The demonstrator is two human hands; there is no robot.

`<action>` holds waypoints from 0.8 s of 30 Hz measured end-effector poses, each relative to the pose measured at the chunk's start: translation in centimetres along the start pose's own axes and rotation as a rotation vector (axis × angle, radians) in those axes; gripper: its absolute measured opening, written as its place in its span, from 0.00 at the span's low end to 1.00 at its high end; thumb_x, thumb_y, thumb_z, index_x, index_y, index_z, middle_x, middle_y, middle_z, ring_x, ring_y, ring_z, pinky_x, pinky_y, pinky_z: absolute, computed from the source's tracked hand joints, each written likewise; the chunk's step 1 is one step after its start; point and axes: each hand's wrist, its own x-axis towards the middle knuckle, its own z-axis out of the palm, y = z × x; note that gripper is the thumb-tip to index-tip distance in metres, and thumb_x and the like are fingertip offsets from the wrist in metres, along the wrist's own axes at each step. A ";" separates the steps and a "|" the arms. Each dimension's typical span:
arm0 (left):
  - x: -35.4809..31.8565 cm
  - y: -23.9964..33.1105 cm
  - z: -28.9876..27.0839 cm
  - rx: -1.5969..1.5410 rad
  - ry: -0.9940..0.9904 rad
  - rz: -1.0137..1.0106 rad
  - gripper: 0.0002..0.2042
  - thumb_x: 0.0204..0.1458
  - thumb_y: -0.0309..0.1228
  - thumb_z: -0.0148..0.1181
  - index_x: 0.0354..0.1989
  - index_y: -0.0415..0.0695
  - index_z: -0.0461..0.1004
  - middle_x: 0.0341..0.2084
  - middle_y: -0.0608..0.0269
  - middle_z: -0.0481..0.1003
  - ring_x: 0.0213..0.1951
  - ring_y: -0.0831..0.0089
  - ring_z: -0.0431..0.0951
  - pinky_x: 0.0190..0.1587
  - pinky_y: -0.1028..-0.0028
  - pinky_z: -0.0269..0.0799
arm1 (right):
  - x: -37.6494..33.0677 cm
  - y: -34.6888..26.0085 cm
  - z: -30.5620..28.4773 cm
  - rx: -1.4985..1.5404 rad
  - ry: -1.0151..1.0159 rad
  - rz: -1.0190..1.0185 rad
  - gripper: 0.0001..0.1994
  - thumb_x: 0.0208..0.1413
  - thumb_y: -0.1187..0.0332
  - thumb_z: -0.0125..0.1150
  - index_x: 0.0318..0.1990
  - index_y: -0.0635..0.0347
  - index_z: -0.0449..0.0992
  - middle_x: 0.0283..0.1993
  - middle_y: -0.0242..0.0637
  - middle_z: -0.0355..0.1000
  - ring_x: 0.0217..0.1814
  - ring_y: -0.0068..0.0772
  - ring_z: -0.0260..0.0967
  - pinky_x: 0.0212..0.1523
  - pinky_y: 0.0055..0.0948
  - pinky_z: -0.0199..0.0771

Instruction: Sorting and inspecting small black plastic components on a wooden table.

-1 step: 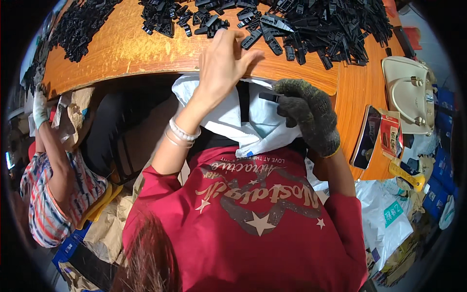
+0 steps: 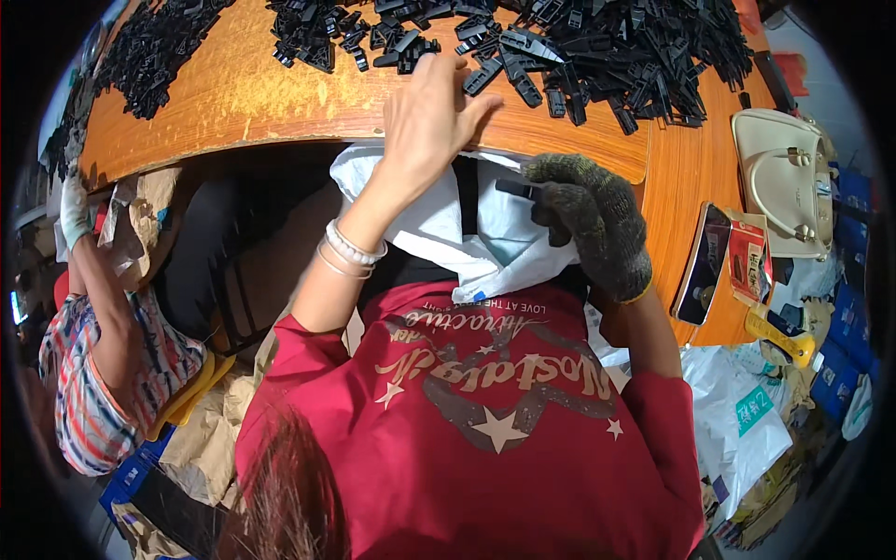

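My left hand (image 2: 425,126), bare with bracelets at the wrist, reaches over the table's near edge. Its thumb stands apart from the fingers and nothing shows between them. The fingertips are right beside a loose group of small black plastic parts (image 2: 407,51). My right hand (image 2: 597,219) wears a dark knitted glove and is closed over my lap. Out of its fingertips sticks a small black plastic part (image 2: 514,189), its other end hidden by the glove. Beneath both hands a white cloth or bag (image 2: 429,219) lies across my lap.
The wooden table (image 2: 252,107) carries more heaps of black parts (image 2: 644,56). On the right lie a phone (image 2: 702,266), a red packet (image 2: 749,257), a cream handbag (image 2: 779,177) and a white plastic bag (image 2: 742,401). A co-worker in a striped shirt (image 2: 112,392) sits at left.
The left hand has shifted very slightly to the right. The black part in the gloved right hand has tilted a little. All else looks the same.
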 end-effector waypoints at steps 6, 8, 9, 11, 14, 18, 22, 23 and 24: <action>-0.7 -0.7 -0.5 0.147 -0.062 -0.023 0.12 0.49 0.34 0.61 0.33 0.37 0.73 0.31 0.50 0.71 0.27 0.49 0.75 0.29 0.57 0.69 | 0.6 0.4 0.3 0.080 0.106 0.134 0.15 0.57 0.71 0.59 0.51 0.62 0.73 0.33 0.37 0.76 0.32 0.21 0.73 0.30 0.23 0.73; -1.3 -0.5 -1.3 0.122 -0.023 -0.051 0.12 0.48 0.33 0.62 0.33 0.37 0.73 0.29 0.51 0.72 0.26 0.49 0.74 0.29 0.59 0.69 | 0.9 -0.5 0.4 0.044 0.085 0.210 0.16 0.56 0.70 0.60 0.51 0.62 0.73 0.34 0.36 0.76 0.31 0.20 0.73 0.29 0.21 0.72; -1.6 -0.5 -1.5 0.071 -0.004 -0.070 0.12 0.48 0.33 0.63 0.33 0.37 0.73 0.28 0.52 0.73 0.26 0.48 0.74 0.29 0.59 0.69 | 0.9 -0.6 0.5 0.005 0.068 0.280 0.17 0.56 0.69 0.61 0.52 0.62 0.72 0.35 0.36 0.76 0.30 0.19 0.72 0.27 0.20 0.72; -1.9 -0.4 -2.0 0.081 0.023 -0.060 0.11 0.47 0.30 0.65 0.33 0.36 0.73 0.25 0.53 0.73 0.23 0.55 0.74 0.27 0.64 0.69 | 0.5 1.1 0.2 0.073 0.063 0.218 0.17 0.57 0.64 0.61 0.52 0.61 0.73 0.35 0.35 0.76 0.29 0.18 0.72 0.25 0.19 0.71; -2.9 0.5 -2.0 -0.238 0.057 -0.168 0.10 0.45 0.25 0.67 0.33 0.36 0.73 0.20 0.61 0.69 0.19 0.75 0.69 0.21 0.75 0.65 | 0.4 2.2 0.0 0.274 0.048 0.023 0.17 0.59 0.61 0.58 0.52 0.59 0.73 0.36 0.34 0.77 0.28 0.18 0.72 0.25 0.19 0.70; -4.8 3.0 -1.0 -0.396 0.033 0.053 0.10 0.43 0.22 0.67 0.33 0.36 0.72 0.22 0.56 0.70 0.19 0.69 0.72 0.21 0.74 0.67 | 1.3 1.5 1.1 0.338 0.010 0.118 0.14 0.62 0.64 0.51 0.52 0.58 0.74 0.39 0.33 0.76 0.30 0.18 0.71 0.28 0.19 0.70; -4.0 2.9 -1.3 -0.451 -0.122 0.137 0.11 0.42 0.24 0.67 0.33 0.37 0.72 0.25 0.53 0.72 0.24 0.60 0.75 0.24 0.68 0.71 | 3.0 2.1 2.5 -0.043 0.256 -0.180 0.15 0.62 0.66 0.51 0.54 0.62 0.72 0.36 0.36 0.74 0.25 0.19 0.67 0.22 0.17 0.66; -3.1 1.3 -1.4 -0.320 -0.011 0.168 0.10 0.44 0.25 0.66 0.33 0.38 0.72 0.23 0.54 0.72 0.23 0.61 0.75 0.23 0.68 0.70 | 2.9 2.0 2.4 0.077 0.257 -0.056 0.17 0.62 0.65 0.51 0.57 0.60 0.70 0.35 0.36 0.74 0.24 0.17 0.66 0.21 0.16 0.64; -1.9 -0.5 -1.8 -0.131 0.138 0.196 0.08 0.47 0.26 0.64 0.34 0.39 0.73 0.26 0.54 0.72 0.23 0.62 0.74 0.24 0.67 0.70 | 2.9 1.8 2.1 0.076 0.259 -0.058 0.17 0.62 0.65 0.51 0.57 0.60 0.70 0.35 0.36 0.74 0.24 0.17 0.66 0.21 0.16 0.64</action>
